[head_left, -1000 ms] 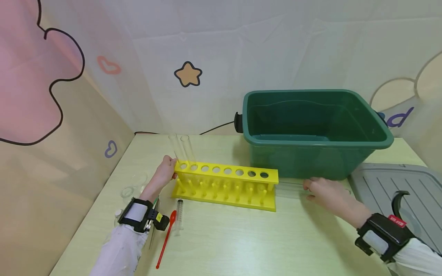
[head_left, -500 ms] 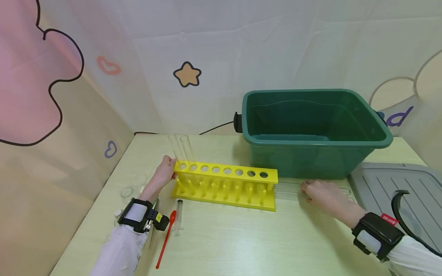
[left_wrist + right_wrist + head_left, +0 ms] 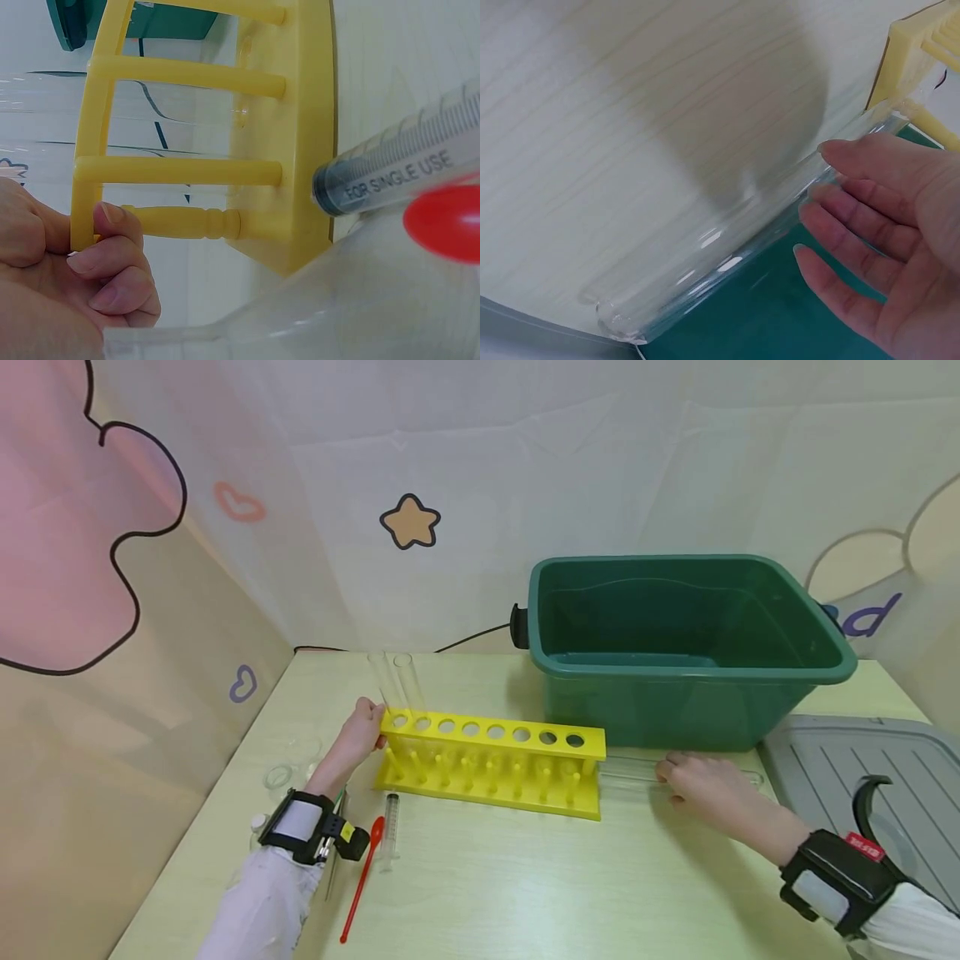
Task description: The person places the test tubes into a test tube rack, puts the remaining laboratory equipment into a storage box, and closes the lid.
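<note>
A yellow test tube rack (image 3: 491,764) stands on the table, with two clear test tubes (image 3: 408,681) upright in its left-end holes. My left hand (image 3: 358,735) grips the rack's left end; in the left wrist view its thumb and curled fingers (image 3: 124,274) are round the upper board's edge. Right of the rack, clear test tubes (image 3: 630,768) lie flat in front of the green bin; how many is hard to tell. My right hand (image 3: 712,789) is over them, its thumb and loosely bent fingers (image 3: 847,296) close by. Whether they touch the glass cannot be made out.
The green bin (image 3: 690,672) stands behind the lying tubes, with a grey lid (image 3: 847,785) at the right. By my left forearm lie a red spoon (image 3: 362,881), a syringe (image 3: 389,827) and clear glassware (image 3: 277,777). A fabric wall closes the back.
My right hand has shifted slightly among the lying tubes, and its fingers have drawn a little downward. The left hand and the rack have not moved.
</note>
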`<action>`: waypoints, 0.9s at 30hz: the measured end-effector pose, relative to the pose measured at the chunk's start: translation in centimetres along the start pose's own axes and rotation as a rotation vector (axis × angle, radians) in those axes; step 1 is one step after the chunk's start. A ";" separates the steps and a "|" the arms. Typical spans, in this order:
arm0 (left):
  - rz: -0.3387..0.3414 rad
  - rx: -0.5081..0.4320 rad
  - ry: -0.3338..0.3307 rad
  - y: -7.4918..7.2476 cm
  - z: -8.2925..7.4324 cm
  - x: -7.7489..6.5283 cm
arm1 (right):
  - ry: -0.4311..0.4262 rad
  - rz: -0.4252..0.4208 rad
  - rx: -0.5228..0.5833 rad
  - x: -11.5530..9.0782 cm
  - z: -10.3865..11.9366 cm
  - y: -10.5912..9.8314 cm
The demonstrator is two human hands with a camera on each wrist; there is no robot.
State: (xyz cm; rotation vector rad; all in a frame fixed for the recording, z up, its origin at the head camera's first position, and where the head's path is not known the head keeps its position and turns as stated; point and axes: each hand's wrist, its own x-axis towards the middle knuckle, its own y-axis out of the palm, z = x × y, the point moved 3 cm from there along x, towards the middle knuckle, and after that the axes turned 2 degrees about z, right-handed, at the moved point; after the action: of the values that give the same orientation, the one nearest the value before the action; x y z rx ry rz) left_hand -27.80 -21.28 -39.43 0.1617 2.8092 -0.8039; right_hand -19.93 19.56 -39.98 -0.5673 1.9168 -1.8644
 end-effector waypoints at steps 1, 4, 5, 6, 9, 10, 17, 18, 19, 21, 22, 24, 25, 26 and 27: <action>0.000 0.000 0.000 0.0 0.0 0.0 | -0.004 -0.004 0.003 -0.1 0.0 -0.1; -0.001 0.003 0.002 -0.1 0.0 0.1 | -0.027 -0.038 0.003 -0.4 0.0 -0.4; -0.002 0.004 0.002 0.0 0.0 0.2 | -0.035 -0.046 0.001 -0.5 0.1 -0.5; -0.004 0.007 0.005 0.0 0.0 0.2 | -0.040 -0.051 -0.003 -0.6 0.1 -0.6; -0.010 0.011 0.012 0.0 0.0 0.3 | -0.050 -0.057 -0.005 -0.9 0.3 -1.3; -0.012 0.013 0.014 0.0 -0.1 0.3 | -0.051 -0.058 -0.003 -1.0 0.5 -1.7; -0.013 0.023 0.013 -0.1 -0.1 0.1 | -0.083 -0.145 0.050 -0.9 1.9 -5.3; -0.013 0.024 0.011 -0.1 -0.1 0.1 | -0.085 -0.160 0.064 -0.8 2.2 -5.9; -0.011 0.022 0.008 -0.1 -0.1 0.1 | -0.085 -0.170 0.081 -0.8 2.5 -6.5; -0.009 0.022 0.003 0.0 -0.1 0.0 | -0.081 -0.182 0.123 -0.6 3.1 -7.7; -0.008 0.022 -0.001 0.0 -0.1 0.0 | -0.080 -0.182 0.146 -0.5 3.4 -8.3; -0.009 0.020 -0.008 0.0 -0.1 -0.1 | -0.071 -0.182 0.196 -0.3 3.8 -9.3; -0.009 0.018 -0.012 0.0 -0.1 -0.1 | -0.072 -0.187 0.232 -0.2 4.0 -9.7; -0.009 0.018 -0.012 0.0 -0.1 -0.1 | -0.075 -0.193 0.271 -0.1 4.2 -10.2; -0.009 0.015 -0.015 0.0 -0.1 -0.1 | -0.086 -0.207 0.312 0.0 4.3 -10.6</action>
State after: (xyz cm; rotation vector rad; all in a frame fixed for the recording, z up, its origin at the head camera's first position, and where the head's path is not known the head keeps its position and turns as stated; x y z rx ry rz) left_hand -27.70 -21.24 -39.32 0.1449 2.7925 -0.8252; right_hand -17.47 15.66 -29.53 -0.7510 1.5188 -2.1751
